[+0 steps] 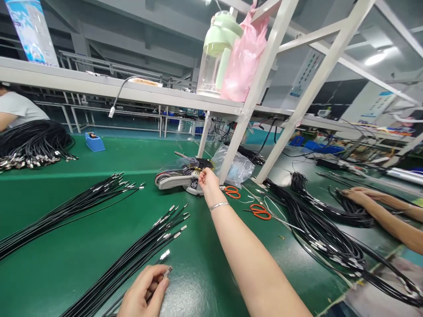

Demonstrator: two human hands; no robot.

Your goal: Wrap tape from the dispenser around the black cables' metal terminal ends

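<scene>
My left hand (142, 293) is at the bottom, thumb and fingers pinched on the metal plug end of a black cable (168, 271). Beside it lies a bundle of black cables (132, 259) with silvery connectors pointing away from me. Stretched forward, my right hand (208, 179) has its fingers closed together at a grey device that looks like a tape dispenser (178, 181). Whatever those fingers hold, if anything, is too small to make out. Behind that hand sits a black round part (205, 164).
Orange-handled scissors (260, 211) and a second pair (232, 192) lie right of my forearm. More black cables (95, 193) rest at left. Shelf posts (243, 119) rise from the bench. At right, a co-worker's hands (358, 196) touch a cable bundle (317, 220).
</scene>
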